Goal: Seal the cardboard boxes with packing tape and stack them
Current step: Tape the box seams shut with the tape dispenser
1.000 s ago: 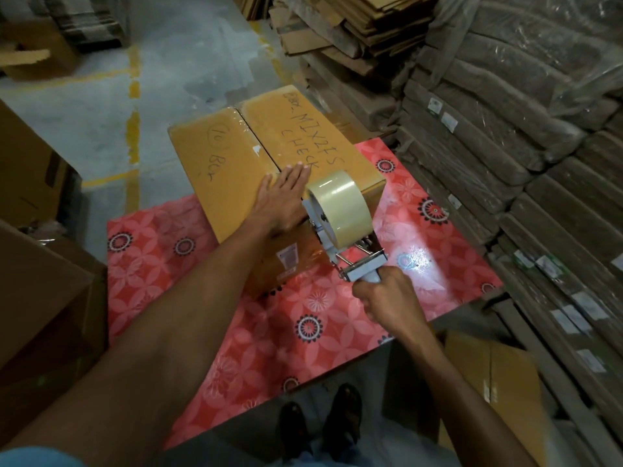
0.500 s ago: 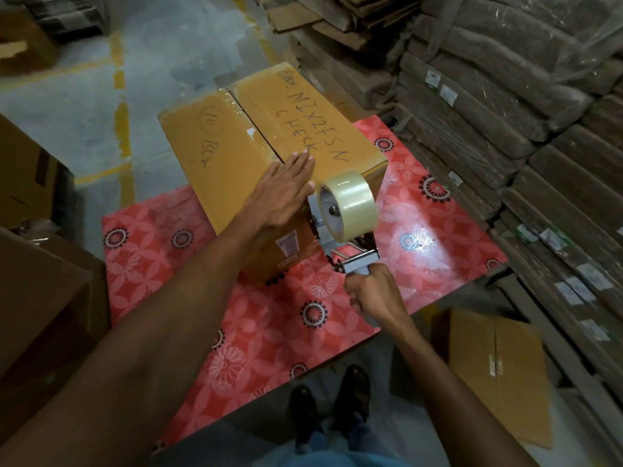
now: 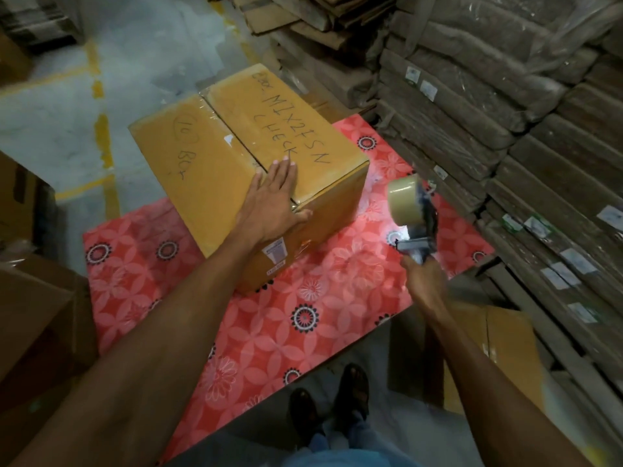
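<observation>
At centre frame, a closed cardboard box sits on a counter covered in a red floral-patterned sheet. The box's top flaps meet along a centre seam, where a clear strip of tape appears to run, glossy in the light. Handwritten marker text on the right flap reads "MIX2ESN CHECK"; the left flap carries a circled mark and further writing that is not legible. A printed label is fixed to the box's near side face. The left hand lies flat and spread on the near edge of the box top, fingers extended across the seam and thumb hooked over the front edge. The right hand, at right of centre, is closed around the handle of a tape dispenser, which is held in the air above the counter, apart from the box and to its right. The dispenser is blurred; its roll of clear tape sits uppermost. Along the right side of the frame stand stacks of wrapped flat bundles with small labels. Loose flattened cardboard is piled at upper centre. The concrete floor at upper left shows worn yellow lines. Another box stands on the floor at lower right, and the person's feet appear at bottom centre.
</observation>
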Motion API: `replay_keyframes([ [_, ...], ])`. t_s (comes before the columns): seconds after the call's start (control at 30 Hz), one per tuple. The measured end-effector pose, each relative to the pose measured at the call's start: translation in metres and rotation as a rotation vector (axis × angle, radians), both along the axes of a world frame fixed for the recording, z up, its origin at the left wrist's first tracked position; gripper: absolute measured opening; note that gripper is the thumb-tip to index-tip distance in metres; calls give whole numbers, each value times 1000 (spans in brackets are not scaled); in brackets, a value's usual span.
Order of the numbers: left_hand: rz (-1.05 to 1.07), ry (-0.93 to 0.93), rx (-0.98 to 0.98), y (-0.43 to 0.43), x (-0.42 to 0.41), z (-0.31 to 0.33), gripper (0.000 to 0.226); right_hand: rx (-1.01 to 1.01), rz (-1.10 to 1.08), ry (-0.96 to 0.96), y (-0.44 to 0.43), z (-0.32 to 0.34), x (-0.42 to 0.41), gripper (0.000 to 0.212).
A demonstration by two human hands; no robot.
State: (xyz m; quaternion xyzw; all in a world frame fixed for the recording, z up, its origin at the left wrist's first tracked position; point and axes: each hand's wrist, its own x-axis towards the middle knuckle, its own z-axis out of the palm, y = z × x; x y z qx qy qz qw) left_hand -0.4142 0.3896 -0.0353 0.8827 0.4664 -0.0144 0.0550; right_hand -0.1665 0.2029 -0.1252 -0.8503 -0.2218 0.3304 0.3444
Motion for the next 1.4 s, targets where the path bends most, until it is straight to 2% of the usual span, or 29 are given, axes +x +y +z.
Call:
replay_keyframes([
  [0.13, 44, 45, 22, -18, 8, -3, 103, -102, 70, -184, 24, -19, 39, 59],
  [0.23, 77, 28, 53, -37, 17, -6, 89, -135, 136, -260, 20, -35, 57, 51],
  [0.33, 87, 5, 136, -55, 22, -13, 82, -203, 294, -301, 15, -59, 78, 40],
  [0.4, 96, 22, 163, -60, 24, -16, 95, -259, 332, -310, 16, -82, 97, 61],
  [0.43, 96, 27, 163, -61, 23, -16, 98, -312, 311, -334, 18, -80, 99, 76],
  [0.47, 87, 28, 163, -59, 23, -15, 95, -346, 269, -398, 22, -73, 98, 82],
  [0.53, 81, 24, 148, -50, 20, -10, 94, -383, 238, -611, 35, -24, 81, 66],
  [0.57, 90, 26, 122, -41, 17, -7, 97, -322, 240, -712, 43, 1, 72, 57],
  [0.63, 116, 52, 43, -21, 11, -2, 106, -51, 285, -815, 63, 47, 50, 46],
  [0.73, 146, 60, -23, -15, 9, 6, 110, 412, 511, -690, 104, 90, 11, 30],
  [0.8, 131, 23, -47, -24, 16, 7, 107, 561, 661, -624, 130, 114, -24, 25],
  [0.87, 122, -45, -90, -27, 14, 11, 106, 654, 811, -575, 158, 132, -64, 22],
  [0.9, 125, -152, -139, -25, 8, 16, 99, 655, 885, -539, 170, 138, -83, 21],
  [0.97, 208, -454, -200, -9, -12, 27, 67, 601, 994, -488, 195, 141, -113, 22],
  [1.0, 259, -542, -187, 5, -26, 28, 57, 574, 1025, -485, 208, 141, -125, 21],
  [1.03, 299, -555, -160, 20, -42, 29, 53, 544, 1047, -489, 221, 142, -136, 21],
  [1.13, 352, -329, -113, 83, -89, 18, 49, 489, 1115, -541, 260, 141, -163, 27],
  [1.23, 317, -146, -165, 143, -108, 19, 56, 395, 1182, -636, 301, 137, -186, 32],
  [1.3, 302, -70, -162, 178, -109, 23, 59, 363, 1235, -744, 331, 126, -197, 34],
  [1.4, 286, -18, -113, 213, -107, 20, 57, 236, 1298, -858, 366, 107, -207, 52],
])
